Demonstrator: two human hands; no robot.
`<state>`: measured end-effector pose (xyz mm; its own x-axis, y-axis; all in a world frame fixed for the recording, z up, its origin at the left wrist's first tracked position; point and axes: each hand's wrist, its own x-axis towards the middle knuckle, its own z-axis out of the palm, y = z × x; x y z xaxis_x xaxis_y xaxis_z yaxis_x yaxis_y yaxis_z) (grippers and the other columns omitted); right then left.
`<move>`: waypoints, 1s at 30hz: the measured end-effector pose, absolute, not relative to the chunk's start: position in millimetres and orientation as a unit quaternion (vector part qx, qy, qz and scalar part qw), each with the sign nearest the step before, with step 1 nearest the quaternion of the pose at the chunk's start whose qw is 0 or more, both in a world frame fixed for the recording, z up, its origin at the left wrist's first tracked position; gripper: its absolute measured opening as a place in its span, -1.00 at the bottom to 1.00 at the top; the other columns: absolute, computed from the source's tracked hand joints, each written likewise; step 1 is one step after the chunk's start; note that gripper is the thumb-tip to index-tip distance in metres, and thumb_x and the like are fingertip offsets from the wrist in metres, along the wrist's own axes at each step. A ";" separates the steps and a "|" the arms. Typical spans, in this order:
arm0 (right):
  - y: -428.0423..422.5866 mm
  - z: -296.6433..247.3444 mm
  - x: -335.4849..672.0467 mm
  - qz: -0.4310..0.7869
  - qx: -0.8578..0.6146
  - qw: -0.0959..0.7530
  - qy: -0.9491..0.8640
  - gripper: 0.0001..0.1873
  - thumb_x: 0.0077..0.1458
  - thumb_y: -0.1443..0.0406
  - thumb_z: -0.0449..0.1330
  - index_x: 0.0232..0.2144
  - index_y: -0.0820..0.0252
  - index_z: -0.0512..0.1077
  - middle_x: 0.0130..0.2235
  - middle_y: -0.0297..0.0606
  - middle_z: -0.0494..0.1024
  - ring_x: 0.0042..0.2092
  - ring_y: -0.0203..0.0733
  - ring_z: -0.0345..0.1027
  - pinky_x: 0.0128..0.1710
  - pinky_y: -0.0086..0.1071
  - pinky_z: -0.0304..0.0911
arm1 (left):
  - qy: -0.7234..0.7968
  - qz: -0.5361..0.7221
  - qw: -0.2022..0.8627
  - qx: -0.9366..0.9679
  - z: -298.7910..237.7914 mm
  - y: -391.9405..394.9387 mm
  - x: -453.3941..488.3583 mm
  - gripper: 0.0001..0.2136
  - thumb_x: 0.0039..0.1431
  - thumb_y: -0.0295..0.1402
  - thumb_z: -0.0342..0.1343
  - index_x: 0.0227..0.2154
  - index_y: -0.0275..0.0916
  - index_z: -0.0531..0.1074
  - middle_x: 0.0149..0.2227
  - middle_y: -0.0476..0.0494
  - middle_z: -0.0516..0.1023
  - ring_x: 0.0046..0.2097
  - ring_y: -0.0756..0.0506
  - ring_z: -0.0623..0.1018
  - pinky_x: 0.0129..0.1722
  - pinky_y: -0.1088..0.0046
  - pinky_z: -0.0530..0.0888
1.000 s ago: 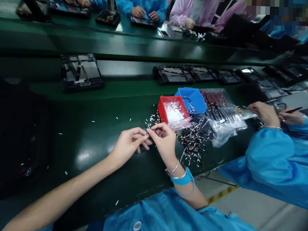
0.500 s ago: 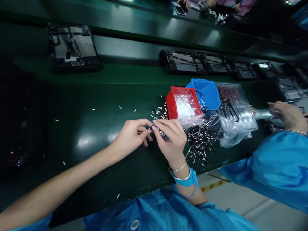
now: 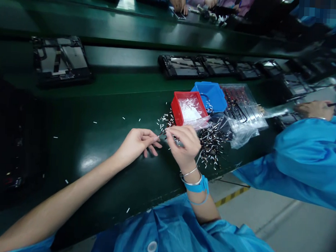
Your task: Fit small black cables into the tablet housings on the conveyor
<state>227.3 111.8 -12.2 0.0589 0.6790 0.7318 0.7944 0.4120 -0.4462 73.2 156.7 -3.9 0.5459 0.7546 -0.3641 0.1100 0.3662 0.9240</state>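
Observation:
My left hand point(image 3: 139, 145) pinches a small dark strip point(image 3: 161, 133) between thumb and forefinger, its other fingers loosely spread. A pale end shows on the strip near the fingertips. Close beside it, my right hand point(image 3: 185, 143) has thumb and forefinger pressed together near the strip's far end; what they hold, if anything, is too small to make out. Just behind the right hand stands a red bin point(image 3: 177, 112) of small white pieces in a clear bag. Right of that hand lies a pile of dark strips with white ends point(image 3: 214, 143).
A blue bin point(image 3: 218, 98) and clear plastic bags point(image 3: 244, 127) of dark parts stand beyond. White bits lie scattered over the green bench point(image 3: 105, 153). Opened devices point(image 3: 184, 67) line the back, another point(image 3: 61, 60) at left. A co-worker's hand point(image 3: 315, 109) works at right.
My fingertips have drawn slightly apart, showing the dark strip between them. The view has shifted, so the bench things appear farther left. The co-worker's hand at right has moved.

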 end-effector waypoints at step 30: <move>118.2 18.4 265.0 -0.194 -0.630 0.383 -0.647 -0.65 0.11 0.43 0.11 -0.07 0.12 0.48 -0.14 -0.14 0.56 -0.15 -0.07 0.35 -0.23 -0.17 0.34 | 0.392 0.264 0.698 0.538 13.0 155.1 68.9 -0.70 -0.03 -0.19 0.21 -0.37 -0.38 0.45 -0.46 -0.28 0.59 -0.57 -0.07 0.54 -0.71 0.58 0.28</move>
<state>265.0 118.2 18.4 0.0888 0.6666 0.7401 0.9638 0.1300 -0.2327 68.9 155.1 13.0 0.5543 0.7897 -0.2630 0.0534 0.2816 0.9580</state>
